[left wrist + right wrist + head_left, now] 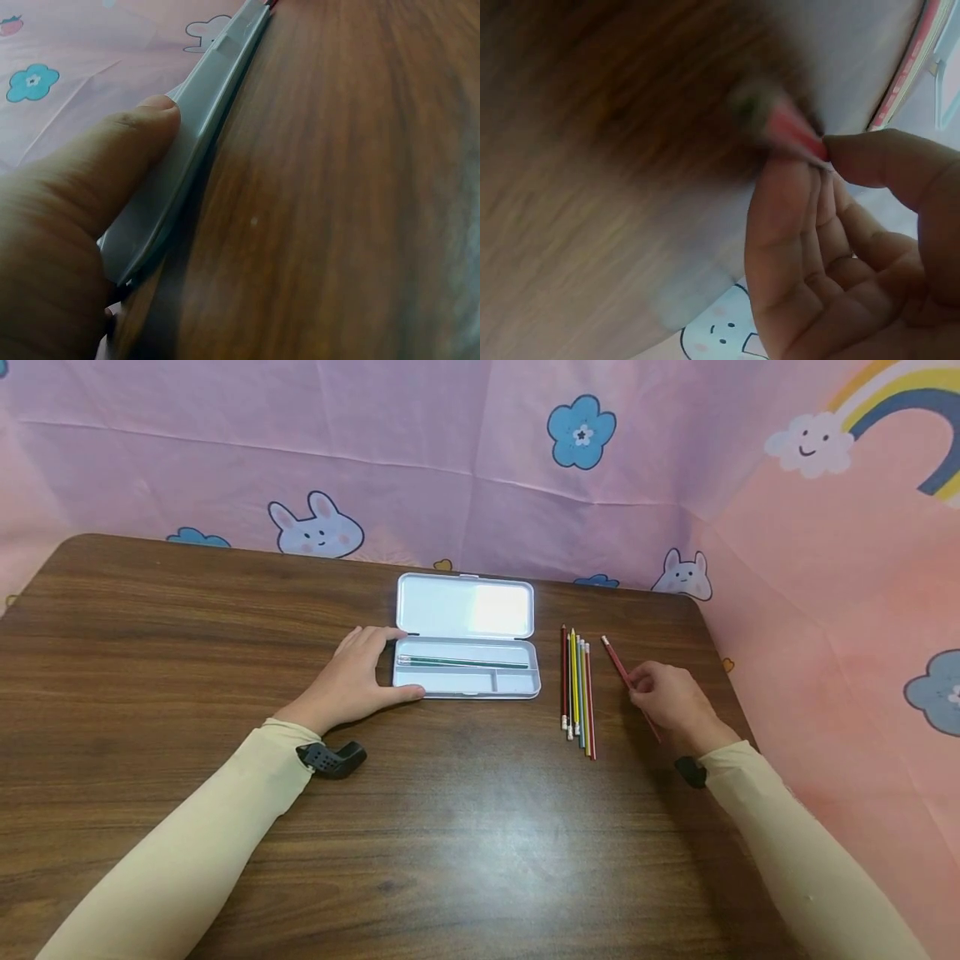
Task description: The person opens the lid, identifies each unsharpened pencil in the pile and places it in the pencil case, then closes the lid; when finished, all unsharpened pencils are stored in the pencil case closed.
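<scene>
A white pencil case [446, 680] lies with its lid up on the table, a green pencil [468, 662] in its long rear compartment. My left hand [355, 678] grips the case's left end, thumb at the front corner and fingers at the back near the hinge. In the left wrist view the thumb [142, 142] presses the case's front wall [199, 112]. On the right, my right hand [672, 700] pinches a red pencil [617, 662] between thumb and fingers, its white eraser end pointing away from me. The right wrist view shows the pencil's near end [791, 127], blurred.
Between the case and my right hand lies a row of several pencils [576, 693] in red, yellow, blue and other colours. The brown wooden table [420, 827] ends at a patterned pink cloth [420, 410] behind and at the right.
</scene>
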Demonstrator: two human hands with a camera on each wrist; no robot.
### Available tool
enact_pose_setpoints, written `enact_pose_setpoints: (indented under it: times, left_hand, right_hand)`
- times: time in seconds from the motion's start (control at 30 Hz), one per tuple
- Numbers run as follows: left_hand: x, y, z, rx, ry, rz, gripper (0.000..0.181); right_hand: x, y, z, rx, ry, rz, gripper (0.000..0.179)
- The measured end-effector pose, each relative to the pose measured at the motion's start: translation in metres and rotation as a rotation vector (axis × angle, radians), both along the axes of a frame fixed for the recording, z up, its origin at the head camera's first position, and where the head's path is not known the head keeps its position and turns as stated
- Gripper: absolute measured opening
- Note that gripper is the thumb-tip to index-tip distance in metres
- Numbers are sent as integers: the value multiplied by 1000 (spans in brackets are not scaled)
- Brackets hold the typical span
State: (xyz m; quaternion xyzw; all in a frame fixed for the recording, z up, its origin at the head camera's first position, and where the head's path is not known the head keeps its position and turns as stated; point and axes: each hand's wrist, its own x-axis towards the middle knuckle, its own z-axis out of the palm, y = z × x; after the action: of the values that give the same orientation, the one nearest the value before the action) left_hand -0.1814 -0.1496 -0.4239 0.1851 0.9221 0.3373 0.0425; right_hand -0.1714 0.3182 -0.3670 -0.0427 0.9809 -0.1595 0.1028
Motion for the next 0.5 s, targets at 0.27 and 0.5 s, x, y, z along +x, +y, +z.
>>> enact_pose_setpoints:
  times: [0.27,0.5]
  left_hand:
    - [-1,-1,-4,7,4,-4,99]
    - [-1,-1,-4,7,14,-9,98]
  right_hand:
    - [2,4,2,21,126,-7,21]
    - [1,2,5,9,236,-19,22]
